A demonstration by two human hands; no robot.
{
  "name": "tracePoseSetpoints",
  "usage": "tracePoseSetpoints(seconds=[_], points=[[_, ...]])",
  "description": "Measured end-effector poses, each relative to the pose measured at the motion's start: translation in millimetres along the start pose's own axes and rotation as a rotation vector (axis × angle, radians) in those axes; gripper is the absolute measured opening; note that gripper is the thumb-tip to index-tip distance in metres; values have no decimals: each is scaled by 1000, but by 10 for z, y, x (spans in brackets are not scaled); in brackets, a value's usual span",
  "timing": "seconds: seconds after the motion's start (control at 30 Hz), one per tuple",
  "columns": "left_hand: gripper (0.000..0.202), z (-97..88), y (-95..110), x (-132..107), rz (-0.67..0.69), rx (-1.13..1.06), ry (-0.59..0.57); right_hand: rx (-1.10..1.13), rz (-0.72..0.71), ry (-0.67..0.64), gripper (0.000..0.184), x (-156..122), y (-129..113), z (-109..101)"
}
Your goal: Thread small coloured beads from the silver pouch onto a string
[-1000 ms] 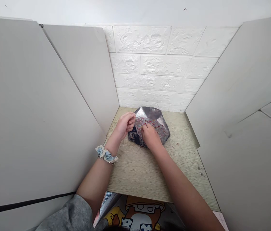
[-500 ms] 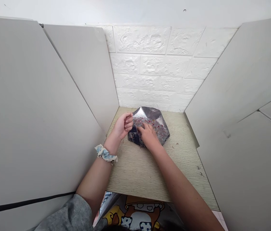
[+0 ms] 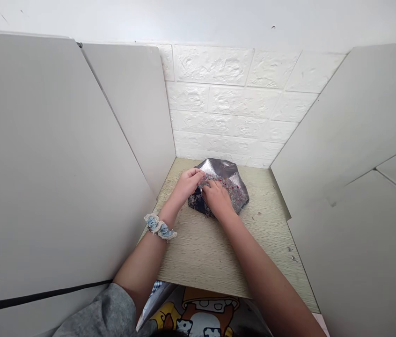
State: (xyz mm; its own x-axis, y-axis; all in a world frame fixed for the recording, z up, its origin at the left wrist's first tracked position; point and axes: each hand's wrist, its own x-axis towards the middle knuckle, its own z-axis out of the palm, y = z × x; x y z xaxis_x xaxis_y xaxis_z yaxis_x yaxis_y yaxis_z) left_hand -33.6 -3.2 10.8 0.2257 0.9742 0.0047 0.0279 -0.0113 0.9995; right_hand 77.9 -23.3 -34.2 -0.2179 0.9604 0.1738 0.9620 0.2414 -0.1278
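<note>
A dark, many-sided fabric tray with a shiny silver lining [image 3: 207, 165] lies on the wooden surface, its outer side patterned at the left. Small loose beads [image 3: 236, 188], mostly pale with some red, fill its middle. My left hand [image 3: 188, 183], wearing a blue and cream scrunchie [image 3: 160, 227] at the wrist, pinches thumb and forefinger together over the tray's left side. Whatever sits in that pinch is too small to make out. Close beside it, my right hand [image 3: 218, 199] has its fingers bent down onto the beads; its fingertips are partly hidden.
The wooden surface [image 3: 205, 252] is bounded by grey panels at left [image 3: 43, 164] and right [image 3: 352, 187], with a white brick-patterned wall [image 3: 233, 100] behind. Small metal bits [image 3: 291, 253] lie near the right edge. A cartoon-print cloth [image 3: 203, 323] shows below the front edge.
My left hand has moved right and over the tray, closer to my right hand, its fingers turning into a pinch. My right hand stays at the beads, its fingers more bent. The view shifted slightly.
</note>
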Motion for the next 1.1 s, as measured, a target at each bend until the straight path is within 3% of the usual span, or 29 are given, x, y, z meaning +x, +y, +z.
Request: tracePoseSetpoints(seconds=[0.3,0.7,0.8,0.9,1.0,1.1], points=[[15,18,-15,4,12,56,15,-57,11,-6,24,-119,76,-41],[13,40,-46,13,11,44,-12,42,92,-24,21,-157,146,-34],[12,53,-48,13,-2,34,-65,331,180,54,21,-113,164,-40],[13,75,-32,-6,4,22,-124,832,316,138,22,-66,196,-56],[14,98,-10,-34,16,75,-130,1361,390,151,20,-47,214,-67],[18,106,-5,-44,50,147,-126,1713,396,145,20,-52,208,-74]])
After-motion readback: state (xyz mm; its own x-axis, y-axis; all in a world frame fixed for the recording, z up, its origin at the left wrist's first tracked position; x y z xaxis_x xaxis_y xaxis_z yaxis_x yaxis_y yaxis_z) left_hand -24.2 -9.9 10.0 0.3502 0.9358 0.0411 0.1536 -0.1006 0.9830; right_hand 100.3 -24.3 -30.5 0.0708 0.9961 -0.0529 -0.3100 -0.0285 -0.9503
